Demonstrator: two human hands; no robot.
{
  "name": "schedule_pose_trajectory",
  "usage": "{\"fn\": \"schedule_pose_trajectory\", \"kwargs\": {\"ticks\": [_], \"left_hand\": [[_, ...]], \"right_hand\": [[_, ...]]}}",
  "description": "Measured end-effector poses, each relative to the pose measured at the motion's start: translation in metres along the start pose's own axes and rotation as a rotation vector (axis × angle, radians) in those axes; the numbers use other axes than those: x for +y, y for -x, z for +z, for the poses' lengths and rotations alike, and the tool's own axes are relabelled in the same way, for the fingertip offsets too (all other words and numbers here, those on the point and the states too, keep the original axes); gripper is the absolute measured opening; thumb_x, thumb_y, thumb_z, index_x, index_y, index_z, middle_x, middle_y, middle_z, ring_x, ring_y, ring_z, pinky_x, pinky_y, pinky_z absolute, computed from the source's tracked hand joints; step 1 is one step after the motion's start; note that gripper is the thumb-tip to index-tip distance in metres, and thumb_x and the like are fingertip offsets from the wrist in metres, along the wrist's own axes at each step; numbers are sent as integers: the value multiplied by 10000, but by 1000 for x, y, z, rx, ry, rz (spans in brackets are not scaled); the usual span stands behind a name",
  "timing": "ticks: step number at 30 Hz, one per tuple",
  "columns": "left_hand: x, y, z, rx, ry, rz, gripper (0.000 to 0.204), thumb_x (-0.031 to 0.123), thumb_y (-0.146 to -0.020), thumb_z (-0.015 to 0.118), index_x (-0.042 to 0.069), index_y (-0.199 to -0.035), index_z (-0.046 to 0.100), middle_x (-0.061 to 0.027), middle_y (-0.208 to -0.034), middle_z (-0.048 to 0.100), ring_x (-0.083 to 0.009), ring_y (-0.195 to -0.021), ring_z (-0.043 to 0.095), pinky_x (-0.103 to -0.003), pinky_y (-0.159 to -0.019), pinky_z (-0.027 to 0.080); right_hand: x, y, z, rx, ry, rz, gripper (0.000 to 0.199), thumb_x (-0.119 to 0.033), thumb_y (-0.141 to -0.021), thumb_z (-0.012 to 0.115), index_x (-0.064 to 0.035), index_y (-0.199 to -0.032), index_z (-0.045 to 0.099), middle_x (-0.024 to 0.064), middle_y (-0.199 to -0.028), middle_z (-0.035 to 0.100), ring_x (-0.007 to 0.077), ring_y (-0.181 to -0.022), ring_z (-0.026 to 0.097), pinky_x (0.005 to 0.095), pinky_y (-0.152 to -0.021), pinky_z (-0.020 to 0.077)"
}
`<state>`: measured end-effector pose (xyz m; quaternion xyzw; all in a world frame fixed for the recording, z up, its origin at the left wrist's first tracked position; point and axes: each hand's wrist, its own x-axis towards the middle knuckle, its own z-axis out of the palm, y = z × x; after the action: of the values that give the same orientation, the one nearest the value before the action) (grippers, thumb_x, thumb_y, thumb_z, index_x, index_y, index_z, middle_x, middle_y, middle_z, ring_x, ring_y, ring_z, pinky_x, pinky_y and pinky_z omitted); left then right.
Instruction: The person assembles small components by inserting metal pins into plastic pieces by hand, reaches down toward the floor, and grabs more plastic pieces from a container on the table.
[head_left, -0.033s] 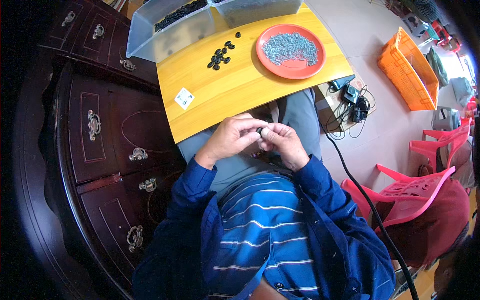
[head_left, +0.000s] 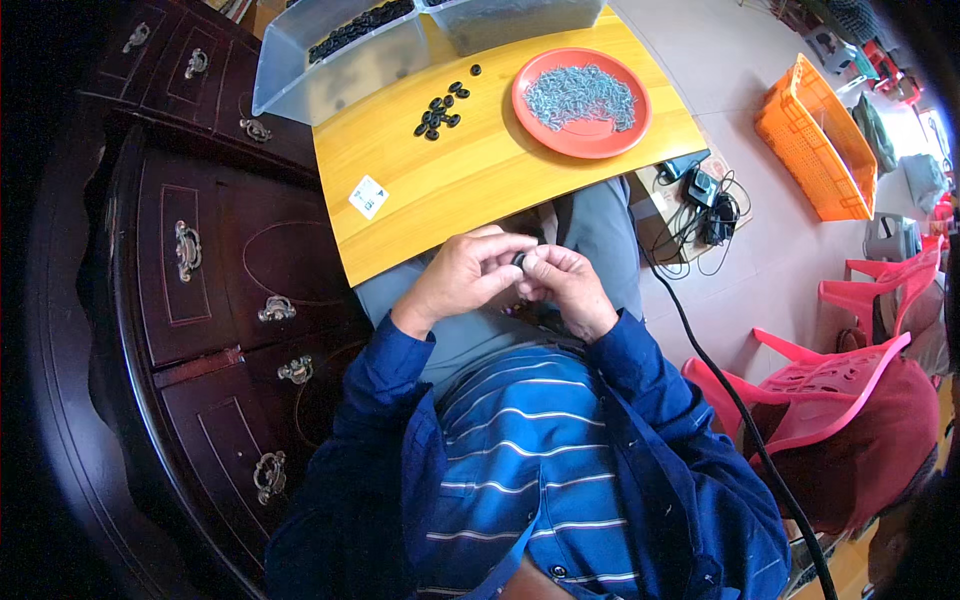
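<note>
Yellow table point(head_left: 480, 185) ahead; black ring point(head_left: 519, 259) above your legs point(head_left: 602, 225).
Your left hand point(head_left: 462, 275) and right hand point(head_left: 570, 285) meet, fingertips pinching it; a slack pinch could drop it there.

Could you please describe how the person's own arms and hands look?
The left hand and right hand are bare, with no gloves. Both arms wear long, dark blue sleeves reaching about to the wrists. They belong to an open overshirt, worn over a brighter blue shirt with thin whitish stripes.
</note>
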<state>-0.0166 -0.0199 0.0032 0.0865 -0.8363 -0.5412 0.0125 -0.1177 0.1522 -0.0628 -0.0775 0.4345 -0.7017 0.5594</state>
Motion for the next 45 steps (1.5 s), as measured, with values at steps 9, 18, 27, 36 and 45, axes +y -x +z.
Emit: {"fn": "schedule_pose_trajectory", "kwargs": {"ticks": [9,18,27,36,45], "left_hand": [[2,-1,31,349,-568,217,464,204,-723,817,57,-1133,655,-110,-1007,664,-305,-912,671,-399,-764,555],[-7,0,30,301,-439,210,291,153,-786,756,57,-1051,684,-108,-951,689,-308,-861,685,-391,-737,559],[-8,-1,25,200,-375,157,286,160,-799,758,56,-1056,689,-111,-936,692,-310,-844,687,-387,-726,554],[-12,-2,23,241,-355,189,276,160,-775,784,56,-1016,702,-107,-917,704,-299,-838,690,-376,-732,554],[-17,-3,20,238,-335,253,249,147,-766,787,50,-980,706,-120,-889,714,-303,-818,691,-372,-722,552]], "right_hand": [[8,-5,6,64,-257,51,112,-186,-1003,615,-87,-1048,645,19,-904,682,111,-792,648,272,-730,538],[10,-3,5,84,-362,91,148,-219,-1022,572,-93,-1050,643,17,-914,684,110,-804,657,276,-744,556],[3,2,12,77,-279,88,170,-216,-1017,575,-65,-1002,653,38,-836,704,101,-734,627,248,-704,519],[8,0,13,133,-270,24,169,-210,-991,615,-91,-877,656,5,-753,636,94,-657,549,257,-644,456],[12,-1,13,161,-222,5,160,-204,-973,634,-76,-887,676,4,-749,635,92,-662,562,248,-621,450]]}}
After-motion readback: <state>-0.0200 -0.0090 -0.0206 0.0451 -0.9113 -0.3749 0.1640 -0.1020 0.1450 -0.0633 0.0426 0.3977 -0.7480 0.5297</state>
